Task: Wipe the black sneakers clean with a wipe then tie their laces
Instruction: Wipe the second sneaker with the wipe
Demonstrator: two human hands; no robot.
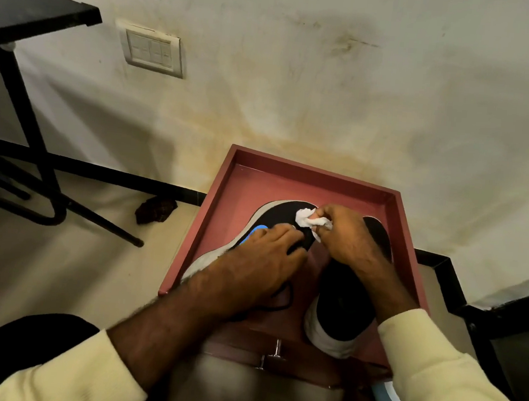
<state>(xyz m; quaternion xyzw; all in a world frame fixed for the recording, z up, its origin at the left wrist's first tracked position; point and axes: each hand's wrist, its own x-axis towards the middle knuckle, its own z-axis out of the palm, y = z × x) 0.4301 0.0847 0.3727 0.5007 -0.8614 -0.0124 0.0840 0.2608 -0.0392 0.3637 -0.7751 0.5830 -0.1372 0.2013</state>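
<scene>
Wiping step in hand, laces [282, 299] lying untied. Nearest, left hand [250, 263] pressing flat, fingers spread, on the left sneaker [274, 214] to steady it. Beside it, right sneaker [340, 301] standing in the same red tray [209, 221]. Farther, right hand [347, 234] pinching the crumpled wipe [306, 219] against the left sneaker's toe. Next, likely calling for rubbing across the toe, then shifting to the right sneaker.
</scene>
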